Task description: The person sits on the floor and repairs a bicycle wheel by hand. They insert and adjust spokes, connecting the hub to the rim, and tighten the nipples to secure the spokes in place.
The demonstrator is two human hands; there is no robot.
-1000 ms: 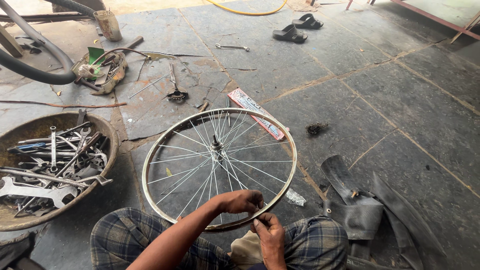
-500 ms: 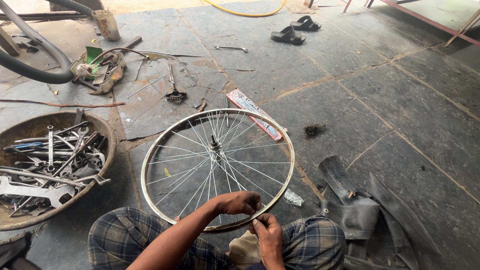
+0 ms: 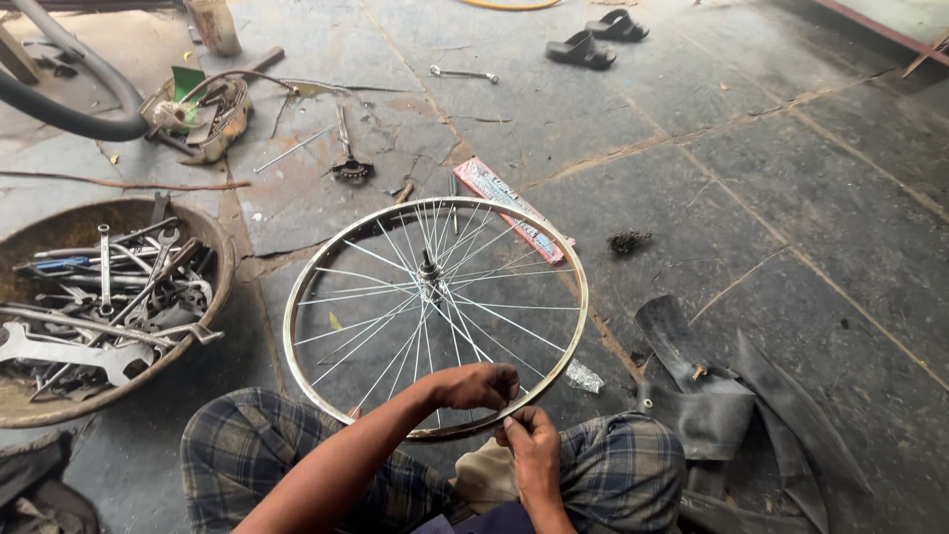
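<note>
1. Bare silver spoked bicycle wheel rim (image 3: 435,316), no tyre: lay tilted on the stone floor, its near edge resting at the seated person's checked lap, directly under both hands.
2. Left hand (image 3: 476,386): was curled over the near rim from inside, fingers closed on it. Against the frames from a second before, it sat at the same place on the rim; the wheel had not visibly turned, so the work stayed on that one spot.
3. Right hand (image 3: 529,440): was just below the left, fingertips pinched at the rim edge; what they pinched was too small to tell.
4. Shallow round rusty metal pan (image 3: 222,262), well left of the hands: held loose spanners and other steel tools, heaped.
5. Black rubber inner tube and tyre pieces (image 3: 712,396): lay right of the hands.
</note>
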